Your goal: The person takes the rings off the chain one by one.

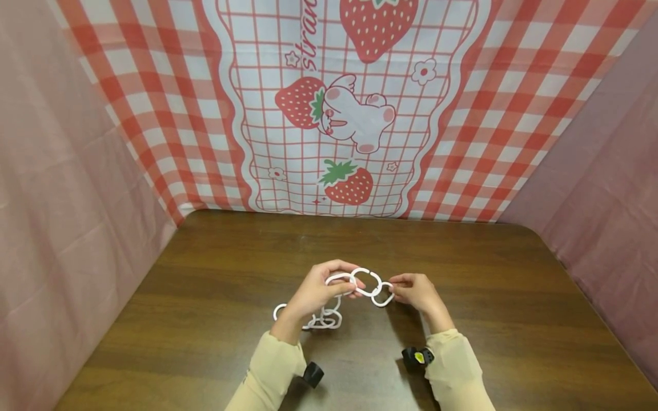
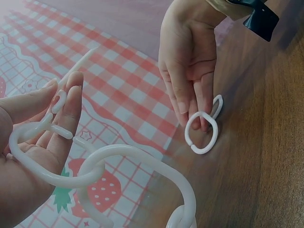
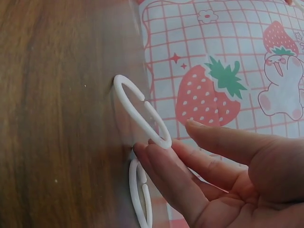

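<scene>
My left hand (image 1: 315,286) grips a chain of white plastic links (image 2: 183,183) near the middle of the table. One link (image 1: 353,278), with a small gap in its ring, stands out from its fingertips towards the right. More of the chain hangs below that palm in the left wrist view. My right hand (image 1: 420,291) pinches another gapped white link (image 3: 137,115) at its end. A second white link (image 3: 134,190) shows beyond those fingers, partly hidden by them. In the head view, the two hands' links overlap between the fingertips.
The brown wooden table (image 1: 360,365) reaches back to a red-and-white checked strawberry cloth (image 1: 169,103). Pink curtains (image 1: 67,188) hang at both sides. Behind the left forearm, further loops of the chain (image 1: 329,327) sit low. Black wrist devices (image 1: 313,375) jut inward from both sleeves.
</scene>
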`<control>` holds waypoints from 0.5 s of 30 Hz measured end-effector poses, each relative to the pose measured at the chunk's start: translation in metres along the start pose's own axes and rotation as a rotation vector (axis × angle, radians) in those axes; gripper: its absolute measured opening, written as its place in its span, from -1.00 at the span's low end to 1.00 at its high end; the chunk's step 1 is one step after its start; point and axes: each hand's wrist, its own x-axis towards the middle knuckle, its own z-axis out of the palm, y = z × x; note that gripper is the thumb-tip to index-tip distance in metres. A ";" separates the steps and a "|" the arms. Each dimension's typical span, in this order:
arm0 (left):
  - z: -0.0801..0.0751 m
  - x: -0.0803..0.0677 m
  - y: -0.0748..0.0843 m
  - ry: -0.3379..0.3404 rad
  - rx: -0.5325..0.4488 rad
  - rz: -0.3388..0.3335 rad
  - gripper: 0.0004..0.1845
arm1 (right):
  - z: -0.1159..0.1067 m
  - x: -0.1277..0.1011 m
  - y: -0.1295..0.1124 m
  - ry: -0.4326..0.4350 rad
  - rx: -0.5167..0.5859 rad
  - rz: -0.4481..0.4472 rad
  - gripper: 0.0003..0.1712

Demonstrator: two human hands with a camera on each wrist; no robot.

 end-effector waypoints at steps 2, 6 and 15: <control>0.000 0.000 0.000 0.000 -0.001 0.000 -0.66 | 0.000 0.000 0.000 0.013 -0.012 0.004 -0.66; 0.001 0.000 0.001 0.001 -0.004 -0.002 -0.66 | 0.000 0.000 -0.001 0.031 -0.027 0.009 -0.67; 0.000 -0.001 0.001 0.003 -0.008 0.004 -0.66 | -0.002 0.000 -0.002 0.042 -0.033 0.008 -0.64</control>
